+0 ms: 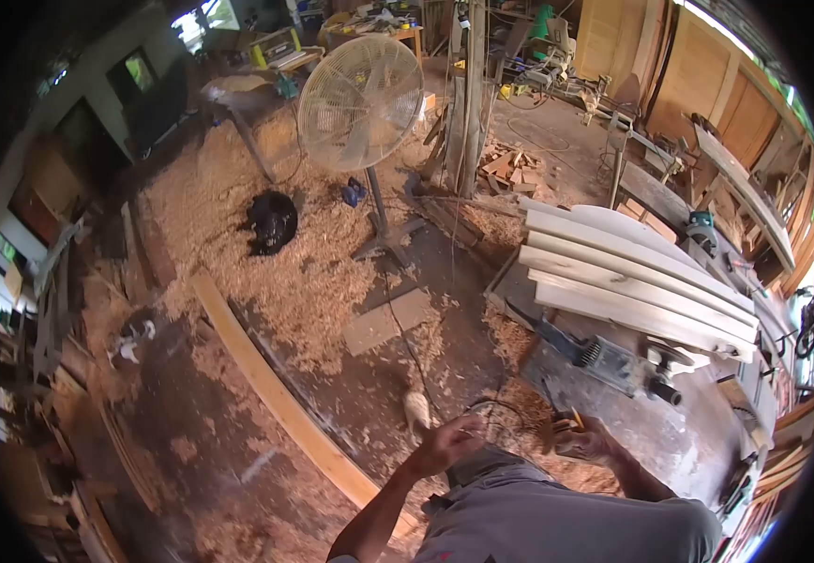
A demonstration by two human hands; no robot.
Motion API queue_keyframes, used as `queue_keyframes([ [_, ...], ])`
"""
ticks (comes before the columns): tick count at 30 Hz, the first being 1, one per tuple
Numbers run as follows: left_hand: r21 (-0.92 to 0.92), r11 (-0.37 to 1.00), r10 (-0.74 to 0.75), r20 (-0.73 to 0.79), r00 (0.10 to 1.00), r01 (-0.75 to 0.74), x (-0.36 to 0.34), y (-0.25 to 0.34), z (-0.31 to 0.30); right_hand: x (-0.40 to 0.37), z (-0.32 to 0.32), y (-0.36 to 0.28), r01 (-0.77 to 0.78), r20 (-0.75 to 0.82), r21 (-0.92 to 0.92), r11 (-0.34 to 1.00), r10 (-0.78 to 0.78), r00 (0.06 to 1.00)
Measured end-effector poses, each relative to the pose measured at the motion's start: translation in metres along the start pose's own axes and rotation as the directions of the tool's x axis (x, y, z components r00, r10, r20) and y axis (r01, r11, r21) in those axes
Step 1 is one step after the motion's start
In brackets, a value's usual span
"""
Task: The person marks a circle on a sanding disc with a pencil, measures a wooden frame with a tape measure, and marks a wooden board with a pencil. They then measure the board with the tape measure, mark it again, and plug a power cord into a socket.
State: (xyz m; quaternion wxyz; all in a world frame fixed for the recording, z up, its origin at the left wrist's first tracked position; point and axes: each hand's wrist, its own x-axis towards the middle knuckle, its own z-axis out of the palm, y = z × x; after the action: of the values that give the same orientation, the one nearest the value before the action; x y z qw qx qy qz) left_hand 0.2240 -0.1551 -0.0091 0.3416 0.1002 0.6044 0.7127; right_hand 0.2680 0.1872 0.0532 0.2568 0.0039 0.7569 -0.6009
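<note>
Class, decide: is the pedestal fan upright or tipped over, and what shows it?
Upright: the pedestal fan stands on its pole, with its base on the floor.

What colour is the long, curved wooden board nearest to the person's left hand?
The curved wooden board is light yellow-tan, best seen in the head view.

The boards [632, 281] lie on the table [651, 432] behind the power tool [609, 364], right of the fan [360, 103].

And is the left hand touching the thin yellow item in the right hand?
Apart: the head view shows an open gap between the left hand and the thin yellow item in the right hand.
</note>
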Motion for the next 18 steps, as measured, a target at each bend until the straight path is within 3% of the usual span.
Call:
queue_keyframes([
  [1,0.021,1.0,-0.011,0.009,1.0,0.011,0.012,0.016,-0.013,0.033,0.019,-0.016,-0.001,0.093,0.302,0.953,-0.028,0.995],
  [2,-0.127,0.992,0.003,0.076,0.997,0.006,0.022,0.035,-0.023,0.071,0.039,-0.039,-0.03,0.173,0.575,0.817,-0.086,0.981],
  [3,-0.267,0.964,0.023,0.137,0.99,0.015,0.034,0.05,-0.039,0.085,0.06,-0.117,-0.115,0.218,0.662,0.74,-0.043,0.975],
  [5,-0.316,0.949,0.069,0.188,0.98,-0.006,0.05,0.065,-0.088,0.149,0.089,-0.099,-0.216,0.284,0.766,0.606,-0.018,0.959],
  [7,-0.483,0.875,0.039,-0.004,0.999,-0.036,0.042,0.082,-0.122,0.202,0.112,-0.117,-0.249,0.313,0.806,0.536,-0.028,0.949],
  [8,-0.384,0.921,0.031,-0.091,0.995,-0.064,0.034,0.099,-0.143,0.226,0.123,-0.128,-0.279,0.343,0.822,0.497,-0.039,0.939],
  [9,-0.373,0.924,0.026,-0.158,0.987,-0.084,0.03,0.106,-0.162,0.252,0.132,-0.134,-0.282,0.372,0.785,0.552,-0.055,0.927],
  [10,-0.298,0.954,-0.062,-0.23,0.971,-0.01,0.021,0.107,-0.184,0.272,0.145,-0.14,-0.294,0.41,0.741,0.603,-0.059,0.91],
  [11,-0.437,0.893,-0.013,-0.267,0.964,-0.109,0.015,0.117,-0.197,0.29,0.158,-0.154,-0.287,0.422,0.644,0.709,-0.017,0.906],
  [12,-0.493,0.863,-0.056,-0.306,0.951,-0.107,0.008,0.114,-0.217,0.31,0.168,-0.17,-0.28,0.434,0.531,0.8,0.027,0.901],
  [13,-0.612,0.777,-0.12,-0.376,0.919,-0.149,0.001,0.117,-0.228,0.329,0.175,-0.195,-0.327,0.454,0.509,0.796,0.075,0.888],
  [14,-0.637,0.744,-0.125,-0.43,0.894,-0.202,-0.007,0.102,-0.248,0.347,0.18,-0.228,-0.185,0.462,0.256,0.949,0.049,0.885],
  [15,-0.632,0.692,0.017,-0.47,0.883,-0.349,-0.009,0.094,-0.263,0.363,0.188,-0.245,-0.008,0.487,-0.013,1.0,0.014,0.874],
  [16,-0.654,0.646,-0.033,-0.538,0.842,-0.393,-0.008,0.107,-0.273,0.383,0.199,-0.24,-0.035,0.496,-0.023,0.999,0.041,0.867],
  [17,-0.665,0.603,-0.083,-0.601,0.795,-0.44,-0.009,0.121,-0.286,0.407,0.211,-0.233,0.178,0.493,-0.23,0.957,-0.043,0.869],
  [18,-0.672,0.595,-0.094,-0.604,0.791,-0.442,-0.01,0.117,-0.304,0.43,0.222,-0.232,0.381,0.509,-0.417,0.825,-0.135,0.85],
])
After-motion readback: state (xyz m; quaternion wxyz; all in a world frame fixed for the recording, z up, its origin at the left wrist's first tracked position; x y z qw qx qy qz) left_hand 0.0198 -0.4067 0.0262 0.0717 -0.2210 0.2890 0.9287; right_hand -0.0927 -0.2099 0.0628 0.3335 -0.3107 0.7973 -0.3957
